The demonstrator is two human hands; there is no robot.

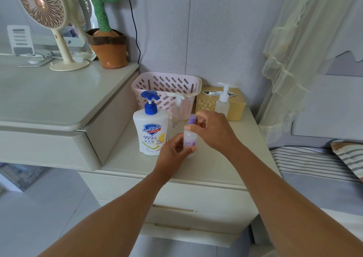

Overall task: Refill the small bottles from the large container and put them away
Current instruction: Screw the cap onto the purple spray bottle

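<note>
Head view: left hand (174, 151) curls its fingers round the bottle (190, 139); right hand (215, 132) pinches its purple cap (192, 118), beside the container (150, 133).

Setting: home bedroom. At 3 o'clock, bed (306, 164) with striped sheet and pillow (347, 154); ruffled sheer curtain (290, 60) at 1 o'clock. Cream nightstand (196, 193) with drawers (172, 217) at centre; plush cactus (102, 7) and desk fan (42, 3) at 10–11 o'clock.

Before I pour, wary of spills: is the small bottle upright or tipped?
Upright: small bottle stands vertical, purple cap uppermost, left hand gripping its body.
</note>
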